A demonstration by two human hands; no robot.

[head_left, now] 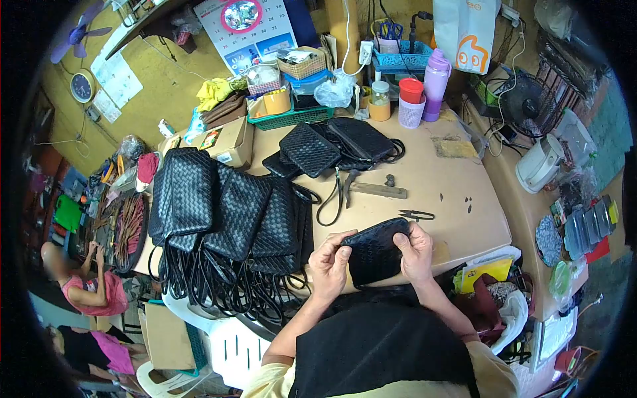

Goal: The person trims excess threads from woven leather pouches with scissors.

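Between my two hands is a small black woven pouch (373, 255), held up near the table's front edge. My left hand (330, 262) pinches its left upper corner, thumb on the near face. At the opposite corner my right hand (415, 252) grips it the same way. Just beyond lie black thread snips (417, 215), a wooden-handled hammer (378, 190) and a loop of black wrist strap (330, 202). To my left, a big pile of black woven pouches (242, 209) has its straps hanging over the edge. More black pouches (310, 149) lie farther back.
Along the back stand a green basket (292, 119), a cardboard box (232, 140), a purple bottle (436, 83) and a red-lidded container (411, 93). A white kettle (541, 162) and a fan (531, 106) are at right. One person (93, 288) sits at far left.
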